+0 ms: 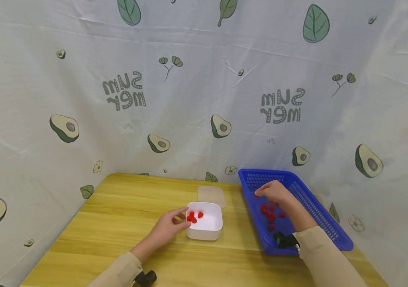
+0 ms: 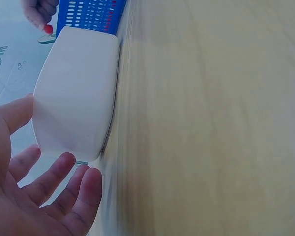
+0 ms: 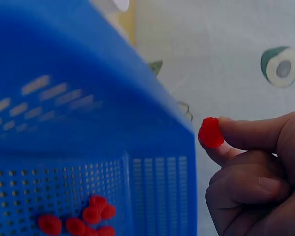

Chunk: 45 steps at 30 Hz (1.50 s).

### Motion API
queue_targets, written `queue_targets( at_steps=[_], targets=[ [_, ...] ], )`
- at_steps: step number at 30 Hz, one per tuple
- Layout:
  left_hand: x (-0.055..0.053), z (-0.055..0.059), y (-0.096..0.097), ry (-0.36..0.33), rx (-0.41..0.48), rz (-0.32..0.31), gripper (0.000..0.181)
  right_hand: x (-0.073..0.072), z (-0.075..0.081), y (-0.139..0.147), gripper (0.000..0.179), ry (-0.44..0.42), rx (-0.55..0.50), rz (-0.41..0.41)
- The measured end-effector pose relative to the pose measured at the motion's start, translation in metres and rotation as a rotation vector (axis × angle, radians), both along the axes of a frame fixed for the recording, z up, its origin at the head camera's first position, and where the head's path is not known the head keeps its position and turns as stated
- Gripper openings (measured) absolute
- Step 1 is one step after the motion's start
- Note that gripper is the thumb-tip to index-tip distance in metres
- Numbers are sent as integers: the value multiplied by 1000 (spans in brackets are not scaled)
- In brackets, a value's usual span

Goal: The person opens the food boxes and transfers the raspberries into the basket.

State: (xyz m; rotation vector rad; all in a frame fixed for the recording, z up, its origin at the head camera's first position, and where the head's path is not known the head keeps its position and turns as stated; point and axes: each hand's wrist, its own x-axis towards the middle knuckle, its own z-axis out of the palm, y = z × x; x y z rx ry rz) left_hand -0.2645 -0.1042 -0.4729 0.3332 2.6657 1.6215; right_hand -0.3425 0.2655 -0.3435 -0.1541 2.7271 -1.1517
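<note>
A small red raspberry (image 3: 211, 132) is pinched between the thumb and forefinger of my right hand (image 1: 275, 192), above the blue basket (image 1: 250, 207). Inside that basket lie several more raspberries (image 3: 91, 215). To the left stands a white square container (image 1: 204, 234) with several raspberries (image 1: 191, 217) at its left side. My left hand (image 1: 168, 227) is at the container's left side, thumb and fingers spread around its near-left corner. In the left wrist view its relaxed fingers (image 2: 91, 189) are right at the white wall, with the thumb along the upper edge.
Behind the container a pale flat lid (image 1: 212, 195) lies on the wooden table (image 1: 136, 207). A white curtain (image 1: 189, 99) printed with avocados and leaves hangs behind the table and along both sides. The basket's raised walls surround the raspberries at the right.
</note>
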Motion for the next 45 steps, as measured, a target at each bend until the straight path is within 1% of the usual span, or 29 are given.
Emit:
queue_targets(
  at_steps=[3, 9, 13, 17, 22, 28, 32, 37, 41, 45],
  targets=[
    [0, 1, -1, 3, 3, 4, 59, -4, 0, 10, 32, -1, 20, 5],
    [-1, 0, -1, 3, 1, 5, 59, -5, -4, 26, 28, -28, 67, 12],
    [-2, -2, -1, 2, -1, 1, 59, -8, -11, 36, 28, -46, 98, 21],
    [-1, -2, -1, 1, 3, 1, 58, -14, -20, 45, 26, -65, 114, 8],
    [0, -1, -1, 8, 0, 1, 57, -20, -27, 53, 20, -119, 124, -21],
    [-1, -1, 0, 11, -1, 4, 57, -23, -31, 60, 21, -170, 158, -26],
    [-1, -1, 0, 13, 1, 3, 57, -23, -33, 62, 22, -170, 172, -30],
    [0, 0, 0, 10, 1, 5, 57, -21, -32, 59, 23, -145, 146, -18],
    [0, 0, 1, 6, 0, 5, 57, -18, -26, 51, 28, -100, 125, 25],
    [0, 0, 1, 6, -3, 5, 57, -14, -18, 37, 32, -68, 121, 65]
  ],
)
